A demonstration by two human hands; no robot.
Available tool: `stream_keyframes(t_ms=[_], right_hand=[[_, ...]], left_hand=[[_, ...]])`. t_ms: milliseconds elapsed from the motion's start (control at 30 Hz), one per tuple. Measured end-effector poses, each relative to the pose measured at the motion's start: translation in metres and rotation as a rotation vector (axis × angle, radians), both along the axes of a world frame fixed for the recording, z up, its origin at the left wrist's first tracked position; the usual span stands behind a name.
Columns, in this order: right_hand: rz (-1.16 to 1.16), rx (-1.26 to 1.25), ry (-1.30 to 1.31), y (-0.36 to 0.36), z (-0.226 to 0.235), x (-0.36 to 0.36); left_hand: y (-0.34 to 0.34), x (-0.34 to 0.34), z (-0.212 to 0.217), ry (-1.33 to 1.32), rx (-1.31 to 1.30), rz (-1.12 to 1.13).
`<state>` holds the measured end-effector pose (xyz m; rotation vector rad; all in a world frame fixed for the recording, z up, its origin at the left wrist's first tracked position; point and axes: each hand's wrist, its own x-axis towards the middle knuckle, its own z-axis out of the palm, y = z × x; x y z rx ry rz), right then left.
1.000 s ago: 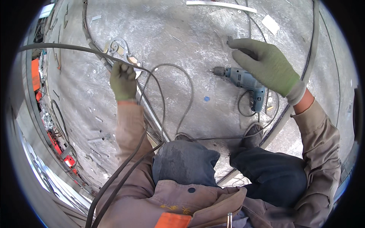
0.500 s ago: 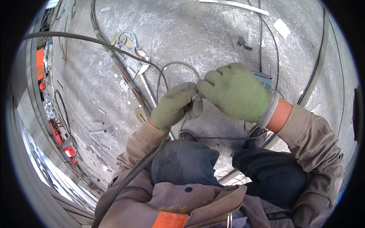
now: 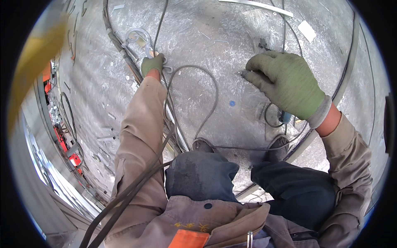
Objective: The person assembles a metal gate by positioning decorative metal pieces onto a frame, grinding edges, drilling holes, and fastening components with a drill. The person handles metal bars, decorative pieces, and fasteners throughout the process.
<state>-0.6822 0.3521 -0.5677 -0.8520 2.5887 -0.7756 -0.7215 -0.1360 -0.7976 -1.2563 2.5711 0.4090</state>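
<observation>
My left hand (image 3: pixel 152 66), in a green glove, reaches out at the far left beside a grey curved metal hook-shaped piece (image 3: pixel 139 36). Its fingers are curled, and what lies inside them is hidden. A dark cable (image 3: pixel 160 25) runs down to this hand. My right hand (image 3: pixel 289 84), gloved too, is raised over the floor on the right. Between its thumb and fingers it pinches a small dark piece with a pale tip (image 3: pixel 242 73). Partly hidden below its wrist is a blue-bodied tool (image 3: pixel 285 117) with a cord.
A looped cable (image 3: pixel 216 89) lies between my hands, near a small blue disc (image 3: pixel 232 103). Thick cables (image 3: pixel 124 202) cross my left arm. Metal scraps litter the grey floor (image 3: pixel 198 45). A blurred yellow thing (image 3: pixel 39 62) shows at upper left; a pale strip (image 3: pixel 256 5) lies far off.
My hands have parted. The left has moved forward and left to the hook-shaped piece; the right has moved right. The cable at the left has swung upward. The yellow blur has appeared.
</observation>
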Motion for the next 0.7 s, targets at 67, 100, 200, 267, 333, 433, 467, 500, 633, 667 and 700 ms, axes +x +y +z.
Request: stream_keyframes(t_ms=[67, 100, 200, 267, 333, 433, 467, 500, 633, 667, 700], right_hand=[[-0.033, -0.014, -0.031, 0.005, 0.01, -0.001], [-0.051, -0.035, -0.027, 0.008, 0.014, 0.0], [-0.125, -0.092, -0.053, 0.018, 0.02, 0.008], [-0.15, -0.187, -0.075, 0.014, 0.025, 0.003], [-0.332, -0.253, -0.575, -0.004, 0.023, 0.004], [-0.517, -0.455, -0.932, -0.008, 0.006, 0.018], [-0.596, -0.518, -0.982, 0.002, -0.002, 0.021], [-0.566, -0.525, -0.977, 0.001, 0.003, 0.018], [-0.592, -0.469, -0.937, 0.022, 0.016, 0.026], [-0.622, -0.471, -0.931, 0.025, 0.024, 0.034], [-0.655, -0.471, -0.923, 0.029, 0.033, 0.043]], left_hand=[[0.006, 0.002, 0.012, 0.148, 0.088, -0.073], [0.012, -0.001, 0.016, 0.261, 0.103, -0.03], [0.046, 0.016, 0.042, 0.468, 0.146, -0.05], [0.028, 0.036, 0.058, 0.6, 0.255, -0.082], [0.016, 0.056, 0.064, 0.481, 0.26, -0.065], [0.019, 0.078, 0.085, 0.565, 0.56, -0.102], [0.052, 0.079, 0.087, 0.578, 0.619, 0.164], [0.04, 0.087, 0.108, 0.545, 0.538, 0.049], [0.062, 0.119, 0.164, 0.448, 0.856, 0.158], [0.07, 0.128, 0.18, 0.479, 1.006, 0.204], [0.081, 0.135, 0.194, 0.51, 1.157, 0.252]])
